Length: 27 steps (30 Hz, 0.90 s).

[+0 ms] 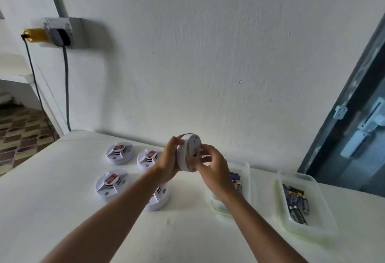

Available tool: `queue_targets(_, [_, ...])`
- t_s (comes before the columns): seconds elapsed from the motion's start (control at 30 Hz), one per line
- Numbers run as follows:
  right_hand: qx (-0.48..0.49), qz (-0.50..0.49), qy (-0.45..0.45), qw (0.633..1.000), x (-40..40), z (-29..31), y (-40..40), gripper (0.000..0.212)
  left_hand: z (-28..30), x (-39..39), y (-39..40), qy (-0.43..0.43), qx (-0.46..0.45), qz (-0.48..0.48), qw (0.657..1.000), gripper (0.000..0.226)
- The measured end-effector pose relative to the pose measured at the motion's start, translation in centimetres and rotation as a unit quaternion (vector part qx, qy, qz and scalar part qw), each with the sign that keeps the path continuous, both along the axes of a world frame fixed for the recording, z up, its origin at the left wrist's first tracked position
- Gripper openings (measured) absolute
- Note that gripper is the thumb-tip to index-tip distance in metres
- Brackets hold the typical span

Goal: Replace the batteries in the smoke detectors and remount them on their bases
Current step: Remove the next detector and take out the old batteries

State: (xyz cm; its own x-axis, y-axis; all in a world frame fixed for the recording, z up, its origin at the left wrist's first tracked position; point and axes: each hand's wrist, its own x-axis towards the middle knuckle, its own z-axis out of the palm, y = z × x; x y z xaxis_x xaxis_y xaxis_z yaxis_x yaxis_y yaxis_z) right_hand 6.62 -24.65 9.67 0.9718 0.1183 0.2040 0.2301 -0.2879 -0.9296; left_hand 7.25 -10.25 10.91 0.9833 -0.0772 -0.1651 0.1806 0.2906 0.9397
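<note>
I hold a round white smoke detector [190, 150] on edge above the table, its back side turned to the right. My left hand [169, 163] grips its left rim. The fingers of my right hand [212, 166] curl onto its back face and lower rim. Several other white smoke detectors lie on the table: one [120, 153] at the back left, one [148, 159] beside it, one [111, 184] nearer me, and one [158, 198] partly hidden under my left forearm. Three of them show red labels.
Two clear plastic containers hold batteries: one [245, 171] behind my right wrist, another [312, 217] at the far right. The white table [62, 210] stands against a white wall. A wall socket with plugs and cables [58, 33] is up left. A dark door frame [350, 100] stands right.
</note>
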Motion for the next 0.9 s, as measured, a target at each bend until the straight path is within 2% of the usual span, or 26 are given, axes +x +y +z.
queue_targets(0.1, [0.024,0.053,0.011,0.998,-0.2,0.8,0.7,0.044,0.8,-2.2,0.3,-0.018,-0.040,0.052,0.998,0.063])
queue_targets(0.2, [0.020,0.100,0.042,0.994,-0.2,1.7,0.8,0.053,1.4,-3.6,0.6,-0.039,0.003,0.080,0.996,0.046])
queue_targets(0.33, [-0.041,0.131,-0.032,0.990,-0.5,2.3,1.3,0.052,2.5,-4.5,1.1,-0.025,0.048,0.084,0.995,0.045])
queue_targets(0.4, [-0.063,0.136,-0.069,0.986,-0.4,2.5,1.3,0.051,2.8,-4.3,1.4,-0.023,0.060,0.078,0.995,0.038])
queue_targets(0.63, [-0.018,0.069,-0.065,0.995,-1.6,3.1,2.6,0.053,3.4,-3.4,2.5,0.014,0.040,0.056,0.998,0.042])
queue_targets(0.8, [-0.089,0.022,-0.120,0.989,-2.6,2.0,5.1,0.065,2.9,-2.7,4.1,0.043,-0.001,0.061,0.997,0.038])
queue_targets(0.87, [-0.060,0.007,-0.120,0.991,-2.9,1.5,6.2,0.063,2.9,-2.9,4.6,0.058,-0.022,0.071,0.996,0.042])
queue_targets(0.9, [-0.016,-0.012,-0.111,0.994,-3.0,1.5,6.6,0.055,3.0,-3.0,5.0,0.069,-0.032,0.078,0.994,0.044])
